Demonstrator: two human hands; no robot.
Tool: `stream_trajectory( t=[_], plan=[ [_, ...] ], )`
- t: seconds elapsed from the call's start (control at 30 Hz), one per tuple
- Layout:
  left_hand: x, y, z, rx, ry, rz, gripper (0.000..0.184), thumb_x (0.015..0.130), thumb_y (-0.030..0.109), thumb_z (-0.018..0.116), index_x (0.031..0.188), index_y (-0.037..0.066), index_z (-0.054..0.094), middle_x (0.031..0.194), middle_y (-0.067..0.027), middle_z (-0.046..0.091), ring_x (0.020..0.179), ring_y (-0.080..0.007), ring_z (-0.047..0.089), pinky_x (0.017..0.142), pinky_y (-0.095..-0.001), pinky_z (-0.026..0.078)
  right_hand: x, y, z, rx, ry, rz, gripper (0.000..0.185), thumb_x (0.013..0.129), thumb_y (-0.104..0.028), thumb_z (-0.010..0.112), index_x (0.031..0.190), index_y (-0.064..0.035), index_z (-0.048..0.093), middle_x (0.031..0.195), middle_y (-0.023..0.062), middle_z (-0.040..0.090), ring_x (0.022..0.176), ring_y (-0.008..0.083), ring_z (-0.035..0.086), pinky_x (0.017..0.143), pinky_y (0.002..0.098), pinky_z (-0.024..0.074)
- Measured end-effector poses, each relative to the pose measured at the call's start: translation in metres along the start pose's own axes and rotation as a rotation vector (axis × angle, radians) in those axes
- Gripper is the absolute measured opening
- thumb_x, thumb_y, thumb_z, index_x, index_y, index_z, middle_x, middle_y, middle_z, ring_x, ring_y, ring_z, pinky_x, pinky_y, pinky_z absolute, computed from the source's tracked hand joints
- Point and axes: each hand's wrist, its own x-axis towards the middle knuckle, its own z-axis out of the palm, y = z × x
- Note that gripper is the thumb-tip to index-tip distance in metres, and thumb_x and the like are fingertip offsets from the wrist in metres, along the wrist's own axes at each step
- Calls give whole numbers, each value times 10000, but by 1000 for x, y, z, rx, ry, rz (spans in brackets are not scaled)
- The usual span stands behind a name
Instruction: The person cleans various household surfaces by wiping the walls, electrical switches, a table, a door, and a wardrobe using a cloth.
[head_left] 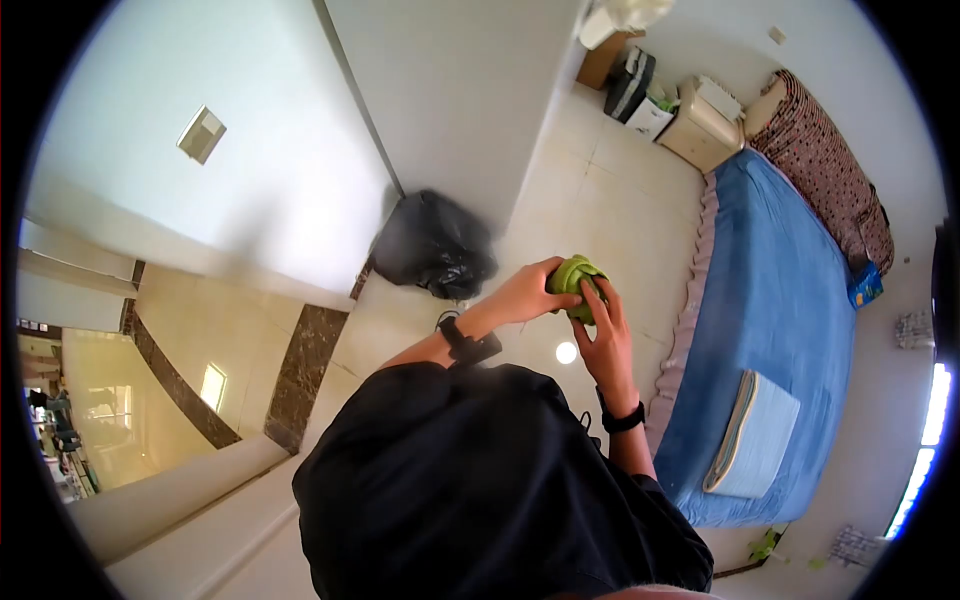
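Observation:
A green rolled-up bundle [575, 273], with layers that look like coiled cloth or strap, is held up in front of my body. From the left side, my left hand [535, 291] grips it, thumb along its lower edge. My right hand [608, 338] closes on its right and lower side with curved fingers. Both hands touch the bundle together, and they cover part of it. Each wrist carries a black band, the left one with a dark block on it. What the bundle is exactly, I cannot tell.
To my right stands a bed [765, 300] with a blue cover and a folded light-blue cloth [755, 435]. A black plastic bag [435, 245] sits on the floor by the wall corner. Beyond are a cream bedside cabinet [703, 125] and several bags. A doorway opens at left.

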Motion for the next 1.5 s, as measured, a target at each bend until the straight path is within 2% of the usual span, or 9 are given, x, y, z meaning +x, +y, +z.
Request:
stream_trajectory(
  t=[0.07,0.2,0.43,0.57,0.6,0.83,1.13,1.33,1.5],
  plan=[
    [22,6,-54,7,129,58,528,808,256,760,1212,-7,545,942,-91,669,784,-155,632,691,-303,516,66,-12,23,-3,-21,-13,556,785,-30,705,1315,-97,548,1366,137,473,1173,343,544,924,397,497],
    [54,19,-161,-173,286,131,577,798,220,772,1264,-5,517,1068,-114,658,942,-175,631,808,-307,515,184,-39,69,43,-80,-99,574,779,-19,703,1323,-115,547,1401,153,427,1259,364,452,989,417,452],
    [125,69,-263,-181,370,364,627,785,167,781,1330,42,496,1210,-111,618,1091,-183,592,921,-311,482,314,-54,101,-110,157,-251,564,792,7,688,1326,-116,554,1402,192,407,1272,386,425,1028,444,402],
    [169,90,-282,-176,367,427,603,776,131,776,1319,71,521,1280,-80,590,1175,-200,556,984,-335,452,364,-37,103,-163,333,-281,454,785,47,647,1213,-103,624,1310,168,481,1145,399,488,966,469,441],
    [183,85,-283,-83,464,499,542,774,29,726,1281,39,535,1201,-124,616,1083,-250,602,904,-334,491,378,-32,106,-176,336,-288,423,776,48,651,1175,-94,639,1291,166,494,1126,398,496,951,468,446],
    [231,16,-307,226,902,575,459,766,-74,629,1198,77,588,1125,-138,588,1006,-341,584,854,-390,489,434,-5,175,-210,421,-461,197,704,51,670,877,-44,667,1199,158,551,989,366,530,828,456,474],
    [211,80,-358,275,1119,589,368,717,-47,722,1063,43,632,1037,-78,587,941,-270,596,791,-330,493,485,-59,155,-41,442,-576,309,685,63,709,955,-86,684,1171,130,570,964,338,528,817,414,456],
    [232,164,-328,438,931,973,488,680,-25,747,1141,85,631,1013,-103,596,865,-284,605,733,-369,499,486,-50,83,-157,842,-582,364,632,3,726,969,-125,675,1184,122,565,970,317,522,811,388,438],
    [253,144,-276,445,789,932,497,671,2,753,1140,120,637,950,-74,563,751,-258,610,608,-338,498,448,5,80,-248,926,-433,327,603,-29,766,868,-91,586,1150,145,509,980,347,454,855,435,391]
  ],
)
